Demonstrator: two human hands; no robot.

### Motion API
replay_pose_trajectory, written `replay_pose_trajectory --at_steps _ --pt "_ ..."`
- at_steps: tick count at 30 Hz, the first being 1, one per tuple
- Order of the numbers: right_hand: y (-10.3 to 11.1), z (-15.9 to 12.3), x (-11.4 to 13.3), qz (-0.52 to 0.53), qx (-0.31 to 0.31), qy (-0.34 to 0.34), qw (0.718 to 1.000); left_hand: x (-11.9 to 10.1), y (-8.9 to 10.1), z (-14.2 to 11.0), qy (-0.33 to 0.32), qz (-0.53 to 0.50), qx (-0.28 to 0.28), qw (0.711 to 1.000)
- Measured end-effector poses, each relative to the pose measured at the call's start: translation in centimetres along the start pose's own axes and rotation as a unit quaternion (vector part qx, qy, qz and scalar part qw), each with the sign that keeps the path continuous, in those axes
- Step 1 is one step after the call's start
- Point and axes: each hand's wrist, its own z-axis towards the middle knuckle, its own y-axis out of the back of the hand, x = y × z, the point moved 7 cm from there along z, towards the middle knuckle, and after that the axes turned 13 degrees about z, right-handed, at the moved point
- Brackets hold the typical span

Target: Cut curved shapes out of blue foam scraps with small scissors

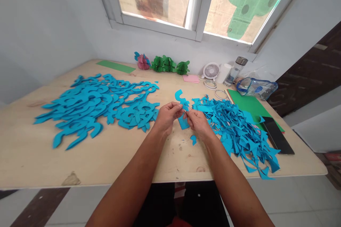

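My left hand (169, 115) is closed, pinching a curved blue paper cutout (182, 98) between thumb and fingers above the table. Close against it, my right hand (197, 122) is closed too, its fingertips at the lower edge of the cutout. A thin light sliver shows at those fingertips; I cannot make out what it is. Below the hands lies a flat blue paper piece (183, 123), partly hidden by the right hand. A small blue scrap (193, 139) rests nearer the front edge.
Curved blue cutouts (87, 103) spread over the left; blue offcuts (237, 124) heap on the right, beside a black flat device (277, 136). Along the back stand green paper figures (168, 64), a small fan (211, 71), a bottle (236, 71) and a clear pouch (257, 88).
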Motion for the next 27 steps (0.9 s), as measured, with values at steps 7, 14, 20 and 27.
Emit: replay_pose_trajectory --at_steps 7,14,20,27 --pt "-0.01 -0.06 0.07 0.009 0.001 -0.002 1.0 -0.2 -0.12 -0.23 -0.005 0.007 -0.001 1.0" --pt "-0.04 -0.14 0.27 0.0 0.0 0.002 1.0 -0.28 -0.1 -0.22 -0.009 0.013 -0.003 1.0" --pt "0.05 -0.04 0.14 0.002 -0.007 0.005 1.0 -0.19 0.02 -0.2 -0.005 0.025 -0.013 1.0" --pt "0.13 0.09 -0.22 0.015 -0.002 0.0 1.0 -0.18 -0.02 -0.16 -0.002 0.013 -0.012 1.0"
